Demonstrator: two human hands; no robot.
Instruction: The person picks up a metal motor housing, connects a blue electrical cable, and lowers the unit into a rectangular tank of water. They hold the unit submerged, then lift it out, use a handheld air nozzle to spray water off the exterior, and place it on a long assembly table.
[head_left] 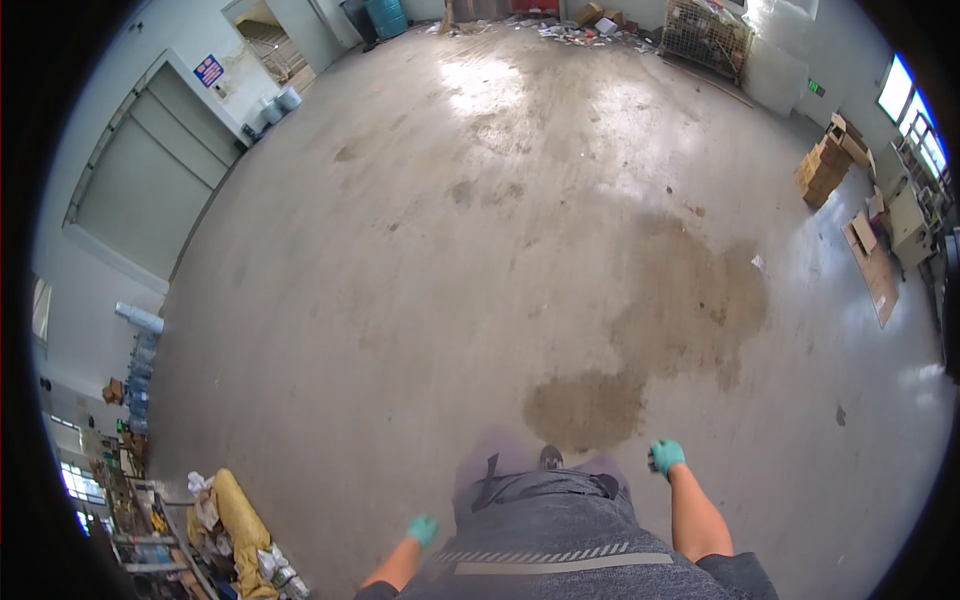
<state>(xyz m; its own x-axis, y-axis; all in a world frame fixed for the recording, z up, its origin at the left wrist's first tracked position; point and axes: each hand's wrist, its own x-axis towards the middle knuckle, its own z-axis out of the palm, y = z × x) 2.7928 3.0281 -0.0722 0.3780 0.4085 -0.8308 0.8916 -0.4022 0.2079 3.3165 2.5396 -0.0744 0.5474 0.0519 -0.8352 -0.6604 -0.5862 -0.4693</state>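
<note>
My left hand (423, 530), in a green glove, hangs beside my left hip; its fingers are too small and smeared to read. Out to the right of my body is my right hand (665, 456), also gloved in green, its fingers curled into a loose fist with nothing seen in it. Both hands are apart from any object. Below them one dark shoe (551, 458) shows on the grey concrete floor (400, 300).
A wet brown stain (590, 408) spreads over the floor ahead. Yellow sacks (243, 530) and a rack stand at lower left, water bottles (141, 370) along the left wall. Cardboard boxes (823, 172) are at right; a wire cage (706, 38) and scattered rubbish (590, 30) lie far back.
</note>
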